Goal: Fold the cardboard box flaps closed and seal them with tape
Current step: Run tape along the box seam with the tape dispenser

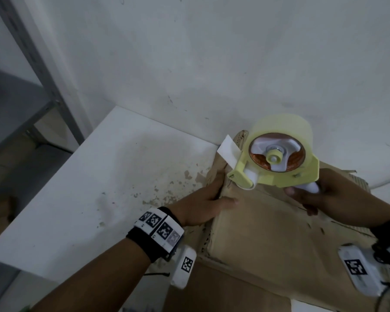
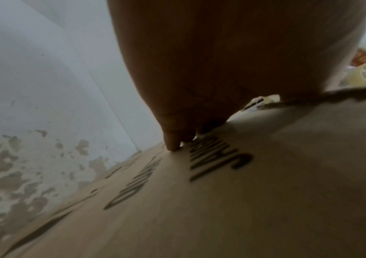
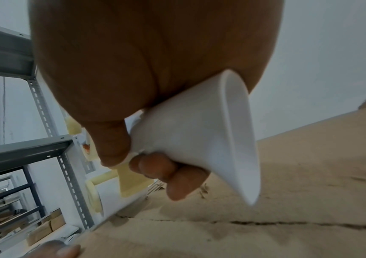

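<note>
Your right hand (image 1: 329,194) curls thumb and fingers round the smooth white flared handle (image 3: 202,132) of the tape dispenser (image 1: 279,161), holding it above the cardboard box (image 1: 268,228). Its pale yellow plastic frame carries a round roll of translucent tape. Your left hand (image 1: 203,203) lies flat, fingers straight, on the box's left top edge, thumb on the closed flaps. The matte brown box sits on the white bench (image 1: 95,188), whose surface is chipped, against the wall

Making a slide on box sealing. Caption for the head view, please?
Left hand steadies the box while the right hand holds a tape dispenser over its flaps.
</note>
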